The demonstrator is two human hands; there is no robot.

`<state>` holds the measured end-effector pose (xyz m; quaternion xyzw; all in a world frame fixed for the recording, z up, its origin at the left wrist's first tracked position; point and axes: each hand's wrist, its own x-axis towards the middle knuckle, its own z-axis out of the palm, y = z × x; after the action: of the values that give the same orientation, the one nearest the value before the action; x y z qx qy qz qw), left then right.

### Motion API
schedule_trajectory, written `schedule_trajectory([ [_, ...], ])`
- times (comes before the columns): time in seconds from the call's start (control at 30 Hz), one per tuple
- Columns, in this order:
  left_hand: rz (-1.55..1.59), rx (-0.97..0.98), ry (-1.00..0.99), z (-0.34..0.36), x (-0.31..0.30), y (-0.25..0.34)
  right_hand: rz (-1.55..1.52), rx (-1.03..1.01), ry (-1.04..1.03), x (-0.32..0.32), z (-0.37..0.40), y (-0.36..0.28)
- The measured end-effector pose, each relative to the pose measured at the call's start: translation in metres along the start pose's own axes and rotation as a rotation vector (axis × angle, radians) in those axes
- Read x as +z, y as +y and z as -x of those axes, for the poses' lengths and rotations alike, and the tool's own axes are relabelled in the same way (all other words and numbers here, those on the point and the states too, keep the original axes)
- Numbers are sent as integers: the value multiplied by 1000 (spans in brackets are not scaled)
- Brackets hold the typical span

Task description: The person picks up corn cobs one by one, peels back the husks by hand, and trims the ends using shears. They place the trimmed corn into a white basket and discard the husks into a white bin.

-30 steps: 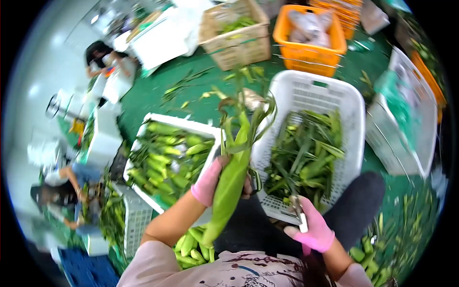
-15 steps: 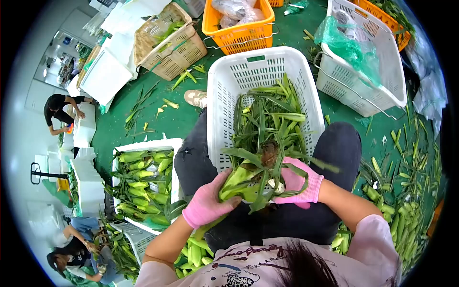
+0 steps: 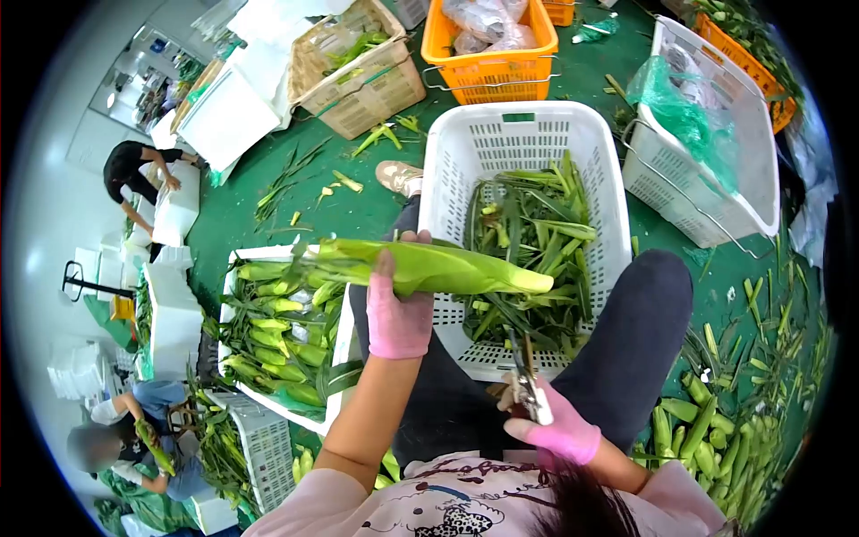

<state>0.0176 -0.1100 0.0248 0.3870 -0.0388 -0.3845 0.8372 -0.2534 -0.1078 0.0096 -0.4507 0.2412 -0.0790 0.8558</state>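
Observation:
My left hand [image 3: 398,309], in a pink glove, grips an ear of corn [image 3: 447,268] still in its green husk. The ear lies nearly level above the near left part of a white plastic basket [image 3: 438,188], its pale cut end pointing right. Near the basket's front edge, my right hand [image 3: 559,425], also gloved in pink, is closed around what look like pruning shears [image 3: 533,398], with a pale handle and dark blades pointing away from me. Some brown, dry-looking matter [image 3: 506,391] shows beside them. Loose green husks and leaves [image 3: 528,242] fill much of the basket.
At left, a white foam box [image 3: 335,394] holds rows of corn ears. Husked-looking green ears [image 3: 716,438] lie piled at right among scattered leaves. Beyond stand an orange crate [image 3: 492,89], a beige crate [image 3: 371,98] and a white crate [image 3: 689,210]. Two people work at far left.
The corn ear has been raised and swung left in my left hand, out level. My right hand has drawn back toward me, away from the ear, and the shears now show.

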Motion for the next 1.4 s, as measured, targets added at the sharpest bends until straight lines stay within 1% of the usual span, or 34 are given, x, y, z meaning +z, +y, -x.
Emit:
schedule_trajectory([
  [0.03,4,2,14,9,7,-4,36,-13,19,-2,-9,8],
  [0.07,-231,145,-97,13,-6,-19,73,-25,40,-3,-16,9],
  [0.13,20,8,58,37,1,-30,9,-30,120,3,-34,-23],
  [0.17,-29,55,77,43,-5,-41,76,-88,165,-2,-46,-19],
  [0.2,-13,97,84,44,-10,-47,34,-94,203,1,-53,-26],
  [0.27,15,204,112,44,-21,-50,122,-143,297,8,-63,-13],
  [0.4,98,154,90,45,-26,-49,521,-194,459,14,-73,-1],
  [0.43,130,145,211,45,-22,-50,622,-218,499,15,-73,-2],
  [0.5,186,43,177,42,-22,-48,794,-308,587,15,-72,0],
  [0.53,214,-5,165,42,-25,-45,747,-255,511,16,-65,-3],
  [0.6,122,-198,-2,35,-34,-33,658,-149,333,12,-49,-17],
  [0.63,78,-281,-73,32,-41,-27,589,-169,83,10,-46,-24],
  [0.67,240,-435,-370,16,-65,-34,488,-160,-182,8,-42,-30],
  [0.7,410,-438,-450,22,-67,-30,381,-120,-429,6,-38,-36],
  [0.73,574,-441,-545,27,-62,-30,278,-64,-586,3,-38,-41],
  [0.77,731,-442,-663,26,-52,-29,48,77,-642,-15,-34,-35],
  [0.83,696,-305,-779,35,-47,-14,-599,279,-598,-22,-17,-26],
  [0.87,717,-348,-909,31,-55,-10,-401,246,-654,-26,-22,-33],
  [0.93,651,-230,-864,50,-62,-8,-405,-20,-521,-18,-33,-38],
  [1.0,392,-580,-489,63,-60,12,-614,-39,-339,-10,-61,-59],
  [1.07,666,-609,-615,68,-85,-14,-442,-47,-7,-7,-89,-71],
  [1.1,563,-666,-554,72,-71,-2,-546,-74,82,-8,-101,-71],
  [1.13,652,-731,-476,74,-74,-4,-648,-101,173,-11,-114,-68],
  [1.17,637,-823,-390,75,-84,-3,-667,-154,237,-26,-129,-62],
  [1.2,620,-914,-305,77,-93,-2,-709,-87,410,-51,-142,-51],
  [1.23,429,-833,-142,84,-89,1,-650,-68,333,-70,-140,-37],
  [1.27,288,-760,-56,87,-83,9,-592,-55,256,-81,-132,-26],
  [1.3,210,-693,-1,85,-77,12,-508,147,189,-72,-123,-28],
  [1.33,135,-627,61,84,-74,13,-535,91,233,-64,-114,-5],
  [1.37,-17,-586,-57,80,-85,11,-428,186,236,-49,-102,-1],
  [1.4,-111,-563,4,80,-77,7,-321,279,241,-33,-91,-6],
])
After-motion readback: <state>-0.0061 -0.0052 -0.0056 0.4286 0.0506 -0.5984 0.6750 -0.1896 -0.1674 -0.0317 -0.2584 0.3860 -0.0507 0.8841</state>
